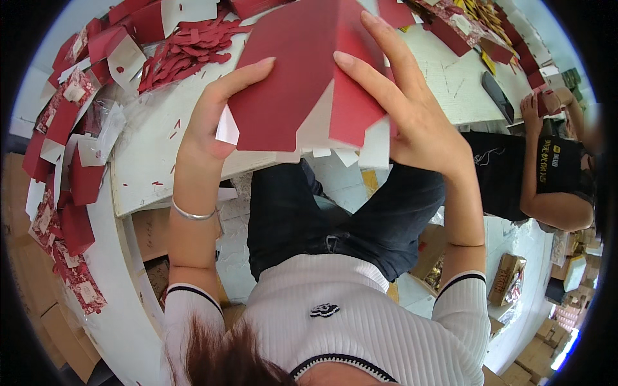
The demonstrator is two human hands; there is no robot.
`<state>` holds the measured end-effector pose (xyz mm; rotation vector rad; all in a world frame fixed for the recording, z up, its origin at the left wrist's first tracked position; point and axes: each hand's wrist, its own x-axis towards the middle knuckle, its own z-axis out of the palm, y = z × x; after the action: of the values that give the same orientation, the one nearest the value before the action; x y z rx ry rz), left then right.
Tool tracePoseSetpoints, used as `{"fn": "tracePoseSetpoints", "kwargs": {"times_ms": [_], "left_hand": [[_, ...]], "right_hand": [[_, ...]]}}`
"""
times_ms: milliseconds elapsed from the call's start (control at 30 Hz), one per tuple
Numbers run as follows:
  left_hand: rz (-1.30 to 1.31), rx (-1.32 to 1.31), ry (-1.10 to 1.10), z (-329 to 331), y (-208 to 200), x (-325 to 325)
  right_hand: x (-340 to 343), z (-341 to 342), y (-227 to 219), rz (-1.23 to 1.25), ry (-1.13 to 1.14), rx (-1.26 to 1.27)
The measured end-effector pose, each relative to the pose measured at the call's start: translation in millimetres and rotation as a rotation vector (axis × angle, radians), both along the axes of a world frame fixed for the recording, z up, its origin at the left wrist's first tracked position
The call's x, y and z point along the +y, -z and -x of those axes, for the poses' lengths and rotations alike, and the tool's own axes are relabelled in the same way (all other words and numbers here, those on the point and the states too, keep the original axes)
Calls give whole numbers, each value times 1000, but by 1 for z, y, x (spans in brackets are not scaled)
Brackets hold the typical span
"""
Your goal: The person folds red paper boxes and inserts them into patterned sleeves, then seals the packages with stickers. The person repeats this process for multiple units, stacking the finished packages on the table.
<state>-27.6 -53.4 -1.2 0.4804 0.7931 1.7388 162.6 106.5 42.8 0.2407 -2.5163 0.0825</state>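
Between my two hands is a red cardboard box (283,83) with white inner sides, its loose flaps (375,143) hanging down toward me. My left hand (215,106) grips its left side, the thumb lying on the red face and the other fingers hidden behind. On the right side, my right hand (421,119) holds the box with fingers spread over its sloping panel; its thumb is hidden. A silver bangle (193,213) circles my left wrist. The box is raised above the near edge of the white table (151,164).
A pile of red paper strips (193,51) lies at the far left. Several folded red boxes (87,170) line the left edge. A dark phone (497,96) rests at the right, near a co-worker's hands (537,109). More patterned boxes (457,29) stand at the far right.
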Motion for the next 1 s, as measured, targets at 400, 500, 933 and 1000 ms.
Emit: {"fn": "tracePoseSetpoints", "kwargs": {"times_ms": [400,500,933,1000], "left_hand": [[-434,1014,-534,-44,-8,25],[-374,962,-599,-59,-16,26],[-466,504,-378,-58,-19,28],[-537,541,-264,-45,-14,24]], "right_hand": [[23,18,35,1096,-469,235],[5,33,39,1147,-506,288],[-21,34,25,1448,-307,442],[-16,37,30,1323,-342,415]]}}
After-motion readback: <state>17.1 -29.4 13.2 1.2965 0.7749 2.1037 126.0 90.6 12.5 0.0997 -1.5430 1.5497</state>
